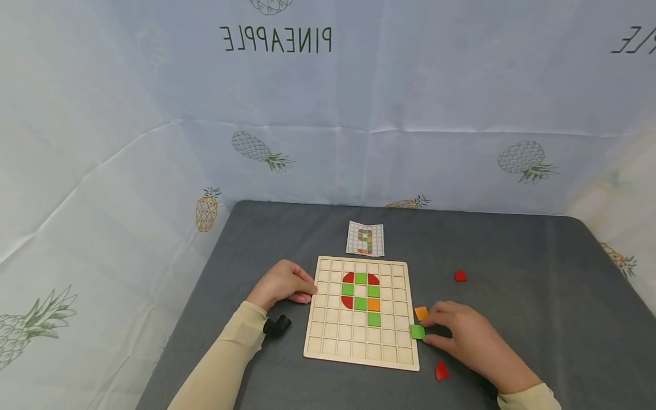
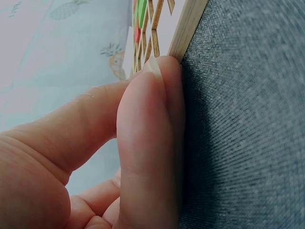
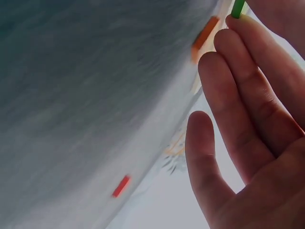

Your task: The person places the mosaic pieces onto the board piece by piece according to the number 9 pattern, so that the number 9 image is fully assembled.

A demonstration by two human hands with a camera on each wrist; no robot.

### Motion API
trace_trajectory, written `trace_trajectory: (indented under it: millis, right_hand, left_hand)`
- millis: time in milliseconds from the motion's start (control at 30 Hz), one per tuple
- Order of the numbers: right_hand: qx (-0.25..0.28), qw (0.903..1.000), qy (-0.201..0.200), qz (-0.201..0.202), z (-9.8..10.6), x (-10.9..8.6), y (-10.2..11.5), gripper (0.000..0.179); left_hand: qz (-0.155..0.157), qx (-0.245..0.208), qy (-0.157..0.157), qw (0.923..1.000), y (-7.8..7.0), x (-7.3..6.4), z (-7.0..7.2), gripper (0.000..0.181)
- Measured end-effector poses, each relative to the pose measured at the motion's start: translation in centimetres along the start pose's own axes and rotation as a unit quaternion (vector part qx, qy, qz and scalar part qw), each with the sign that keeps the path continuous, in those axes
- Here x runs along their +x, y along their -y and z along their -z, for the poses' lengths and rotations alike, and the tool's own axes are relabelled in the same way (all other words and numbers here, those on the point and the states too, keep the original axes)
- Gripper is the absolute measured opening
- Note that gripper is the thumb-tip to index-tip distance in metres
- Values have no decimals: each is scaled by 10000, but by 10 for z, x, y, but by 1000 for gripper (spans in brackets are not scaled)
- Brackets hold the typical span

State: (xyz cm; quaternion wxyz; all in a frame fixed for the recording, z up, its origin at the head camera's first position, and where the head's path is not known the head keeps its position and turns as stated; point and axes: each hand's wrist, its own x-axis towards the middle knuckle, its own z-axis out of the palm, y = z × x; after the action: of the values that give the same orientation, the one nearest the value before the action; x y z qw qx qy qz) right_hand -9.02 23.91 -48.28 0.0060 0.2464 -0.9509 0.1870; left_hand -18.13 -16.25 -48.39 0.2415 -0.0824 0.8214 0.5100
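Observation:
A light wooden grid board (image 1: pixel 333 330) lies on the table with green, red and orange tiles set in several of its cells, forming a looped figure with a tail. At its left edge, my left hand (image 1: pixel 287 283) pinches the rim; in the left wrist view its thumb (image 2: pixel 145 124) and a fingertip come together at the board's side. My right hand (image 1: pixel 463 330) pinches a green square tile (image 1: pixel 417 331) between thumb and index finger by the board's right edge. Just beyond that tile lies an orange square tile (image 1: pixel 421 313). In the right wrist view the green tile (image 3: pixel 237 8) shows only partly.
A small printed pattern card (image 1: pixel 365 239) lies behind the board. Two loose red quarter-round tiles sit on the grey table (image 1: pixel 512 250): one red tile (image 1: pixel 460 275) farther back, another red tile (image 1: pixel 442 370) nearer. Pineapple-print cloth (image 1: pixel 410 85) hangs around the table.

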Motion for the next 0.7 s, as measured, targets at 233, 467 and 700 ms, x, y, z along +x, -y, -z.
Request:
trace_trajectory:
  millis: [233, 467, 700]
  right_hand:
    - [90, 9994, 102, 329, -3, 22, 22, 24]
    - [208, 9978, 37, 621, -11, 38, 37, 22]
    - [224, 9959, 36, 874, -18, 42, 46, 20]
  left_hand:
    - [45, 8, -26, 10000, -1, 0, 0, 17]
    - [-12, -20, 15, 10000, -2, -2, 0, 19]
    - [-54, -46, 19, 10000, 0, -1, 1, 17]
